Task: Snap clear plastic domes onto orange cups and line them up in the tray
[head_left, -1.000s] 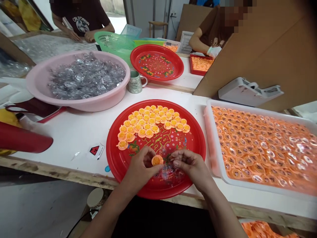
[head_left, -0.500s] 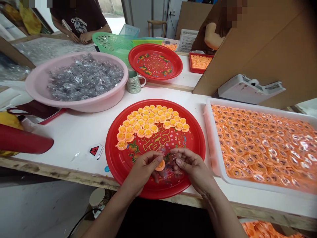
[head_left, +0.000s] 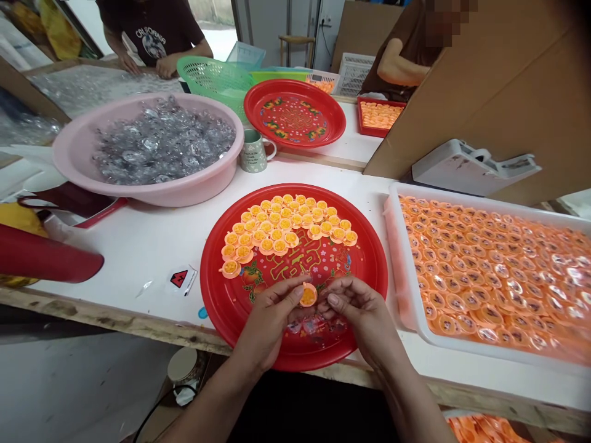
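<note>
Over the near part of a round red tray (head_left: 217, 307), my left hand (head_left: 277, 311) pinches a small orange toy cup and saucer (head_left: 308, 295) between thumb and fingers. Close beside it is my right hand (head_left: 357, 307), with thumb and fingertips pressed together; what they hold, if anything, I cannot make out. Below the fingers, small clear plastic pieces (head_left: 314, 326) lie on the tray. Across the tray's far half spread many more orange cups and saucers (head_left: 277, 234), close together and overlapping in places.
At right stands a white bin (head_left: 406, 295) full of orange pieces under clear covers. A pink basin (head_left: 152, 195) of clear plastic pieces, a mug (head_left: 253, 154) and a second red tray (head_left: 295, 117) stand behind. A cardboard panel (head_left: 498, 92) rises at right. Two people work beyond.
The orange cup and saucer has come up between my fingertips and now faces me more fully. My right hand remains close to it. The whole view has shifted slightly.
</note>
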Demonstrator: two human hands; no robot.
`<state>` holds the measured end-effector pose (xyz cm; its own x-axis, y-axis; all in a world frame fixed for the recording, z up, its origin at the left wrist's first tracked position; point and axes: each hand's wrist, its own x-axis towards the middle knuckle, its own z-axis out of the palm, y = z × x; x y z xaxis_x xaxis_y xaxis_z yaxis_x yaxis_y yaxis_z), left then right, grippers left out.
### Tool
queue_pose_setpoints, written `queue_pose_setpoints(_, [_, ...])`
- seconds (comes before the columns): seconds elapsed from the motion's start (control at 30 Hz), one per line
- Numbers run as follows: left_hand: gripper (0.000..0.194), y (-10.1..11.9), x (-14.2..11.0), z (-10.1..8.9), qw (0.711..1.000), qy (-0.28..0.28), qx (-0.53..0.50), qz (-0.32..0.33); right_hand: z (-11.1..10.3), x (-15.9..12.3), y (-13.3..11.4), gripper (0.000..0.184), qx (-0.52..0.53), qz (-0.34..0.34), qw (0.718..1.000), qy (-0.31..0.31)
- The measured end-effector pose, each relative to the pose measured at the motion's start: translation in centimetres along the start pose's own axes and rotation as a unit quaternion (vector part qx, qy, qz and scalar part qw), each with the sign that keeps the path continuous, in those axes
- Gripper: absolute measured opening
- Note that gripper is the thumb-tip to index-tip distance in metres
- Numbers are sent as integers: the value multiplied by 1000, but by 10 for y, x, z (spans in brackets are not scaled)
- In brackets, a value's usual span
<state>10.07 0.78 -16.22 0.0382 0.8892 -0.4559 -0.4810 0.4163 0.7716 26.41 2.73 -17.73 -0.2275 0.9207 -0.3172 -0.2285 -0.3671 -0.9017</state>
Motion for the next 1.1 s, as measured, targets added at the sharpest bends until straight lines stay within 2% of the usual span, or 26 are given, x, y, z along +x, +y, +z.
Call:
queue_pose_setpoints(0.17, [40, -8, 0, 8, 1000, 1, -18, 0, 7, -1, 6, 25, -33, -3, 999, 14])
queue_pose_setpoints(0.23, [38, -12, 0, 8, 1000, 1, 5, 3, 7, -2, 7, 19, -79, -31, 996, 29])
queue_pose_setpoints(0.37, [31, -9, -5, 7, 994, -13, 103, 23, 5, -6, 1, 6, -242, -154, 957, 42])
queue_pose_setpoints(0.47, [30, -3, -9, 7, 977, -40, 197, 64, 3, -9, -3, 8, -304, -185, 934, 45])
queue_pose_setpoints(0.6, [34, -1, -14, 8, 955, -41, 273, 112, 3, -14, -4, 5, -294, -179, 938, 48])
queue_pose_setpoints(0.7, [28, -2, -16, 8, 932, -15, 308, 191, 3, -18, -1, 5, -306, -219, 925, 40])
queue_pose_setpoints(0.77, [31, -3, -18, 8, 924, -7, 314, 218, 3, -20, 1, 8, -314, -250, 915, 40])
queue_pose_setpoints(1.1, [24, -12, -20, 5, 949, 2, 248, 195, 7, -26, 4, 15, -309, -294, 903, 57])
